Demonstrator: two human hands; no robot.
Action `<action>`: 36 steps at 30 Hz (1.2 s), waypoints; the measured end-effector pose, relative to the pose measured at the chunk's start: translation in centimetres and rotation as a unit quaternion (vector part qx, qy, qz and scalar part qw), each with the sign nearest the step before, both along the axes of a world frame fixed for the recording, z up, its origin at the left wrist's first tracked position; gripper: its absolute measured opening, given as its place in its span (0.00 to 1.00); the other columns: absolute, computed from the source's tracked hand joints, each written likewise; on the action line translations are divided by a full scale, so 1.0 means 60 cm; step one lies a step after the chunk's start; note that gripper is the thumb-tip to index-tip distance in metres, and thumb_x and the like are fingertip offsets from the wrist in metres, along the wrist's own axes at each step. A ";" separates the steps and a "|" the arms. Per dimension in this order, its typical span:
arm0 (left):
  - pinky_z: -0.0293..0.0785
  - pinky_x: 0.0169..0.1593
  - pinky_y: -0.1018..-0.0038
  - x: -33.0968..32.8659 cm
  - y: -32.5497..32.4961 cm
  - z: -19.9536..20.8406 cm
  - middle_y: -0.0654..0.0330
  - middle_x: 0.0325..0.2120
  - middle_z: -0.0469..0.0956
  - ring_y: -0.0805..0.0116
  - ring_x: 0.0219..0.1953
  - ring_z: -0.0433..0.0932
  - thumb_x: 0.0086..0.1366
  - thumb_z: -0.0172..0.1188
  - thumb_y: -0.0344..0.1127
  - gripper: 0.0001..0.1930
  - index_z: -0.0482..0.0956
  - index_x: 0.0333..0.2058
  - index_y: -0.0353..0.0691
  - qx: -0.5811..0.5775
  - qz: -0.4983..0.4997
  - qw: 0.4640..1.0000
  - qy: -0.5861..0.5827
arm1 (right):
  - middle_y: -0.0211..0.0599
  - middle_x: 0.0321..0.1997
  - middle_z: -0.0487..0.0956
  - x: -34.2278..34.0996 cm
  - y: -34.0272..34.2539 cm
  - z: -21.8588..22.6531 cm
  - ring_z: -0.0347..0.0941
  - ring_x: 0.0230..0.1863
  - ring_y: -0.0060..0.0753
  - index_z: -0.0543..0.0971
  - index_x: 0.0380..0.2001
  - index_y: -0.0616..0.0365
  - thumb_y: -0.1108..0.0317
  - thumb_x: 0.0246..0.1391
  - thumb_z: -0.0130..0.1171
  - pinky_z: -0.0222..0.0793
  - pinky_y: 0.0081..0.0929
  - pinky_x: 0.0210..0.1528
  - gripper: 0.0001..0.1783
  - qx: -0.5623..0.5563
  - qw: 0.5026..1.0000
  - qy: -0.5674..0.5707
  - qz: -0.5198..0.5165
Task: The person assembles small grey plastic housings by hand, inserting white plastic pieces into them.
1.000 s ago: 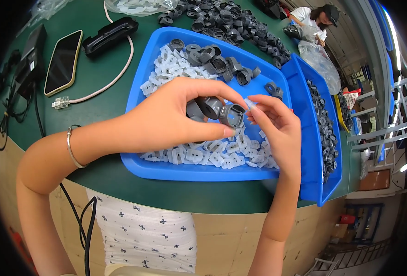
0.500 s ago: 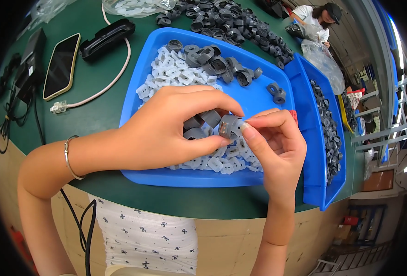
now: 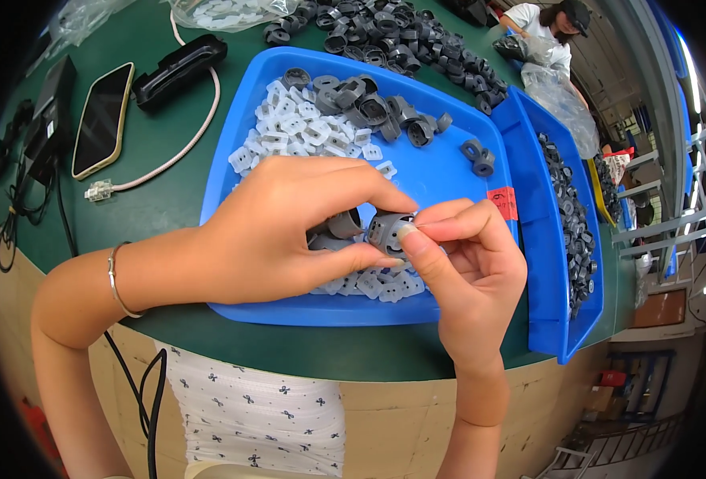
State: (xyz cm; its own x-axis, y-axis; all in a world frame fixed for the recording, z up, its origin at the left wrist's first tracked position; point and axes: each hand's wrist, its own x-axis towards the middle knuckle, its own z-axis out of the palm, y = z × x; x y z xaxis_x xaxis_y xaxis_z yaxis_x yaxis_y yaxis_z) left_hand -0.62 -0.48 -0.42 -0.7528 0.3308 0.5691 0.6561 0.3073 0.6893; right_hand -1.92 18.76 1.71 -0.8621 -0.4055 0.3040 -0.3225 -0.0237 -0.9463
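Note:
Over a blue tray (image 3: 329, 314), my left hand (image 3: 277, 227) pinches a small grey plastic ring (image 3: 381, 231) between thumb and fingertips. More grey rings (image 3: 343, 223) are tucked inside the curl of the same hand. My right hand (image 3: 480, 267) has its thumb and index finger pressed on the right end of the pinched ring; a pale piece there is mostly hidden by the fingertips. Around and beneath my hands lie small translucent white plastic pieces (image 3: 293, 124) in the tray. Loose grey rings (image 3: 361, 100) sit at the tray's far side.
Right of the tray stands a narrow blue bin (image 3: 546, 319) of dark rings. A heap of dark rings (image 3: 393, 32) lies behind. At left are a phone (image 3: 103, 120), a black device (image 3: 179, 70), a cable (image 3: 197, 137) and a power adapter (image 3: 52, 100). Another person (image 3: 540, 28) works far right.
Both hands have shifted slightly left with the grey ring, which is turned a little. My right fingertips now cover more of the pale piece. A red label on the tray shows more.

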 end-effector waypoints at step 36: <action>0.68 0.23 0.78 -0.003 0.007 -0.015 0.61 0.22 0.72 0.71 0.21 0.72 0.47 0.67 0.27 0.20 0.81 0.43 0.42 -0.008 -0.097 0.995 0.006 | 0.36 0.35 0.76 -0.013 0.020 0.009 0.73 0.38 0.23 0.70 0.39 0.65 0.81 0.53 0.53 0.69 0.21 0.42 0.09 0.209 0.965 -0.016 0.156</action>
State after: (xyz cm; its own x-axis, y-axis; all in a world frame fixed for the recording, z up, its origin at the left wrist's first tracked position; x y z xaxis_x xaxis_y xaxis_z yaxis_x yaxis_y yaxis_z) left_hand -0.82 -0.09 -1.33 -0.6667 0.4785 0.5714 0.7128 0.1855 0.6764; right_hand -2.67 19.98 2.24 -0.6837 -0.7290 0.0336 -0.3325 0.2701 -0.9036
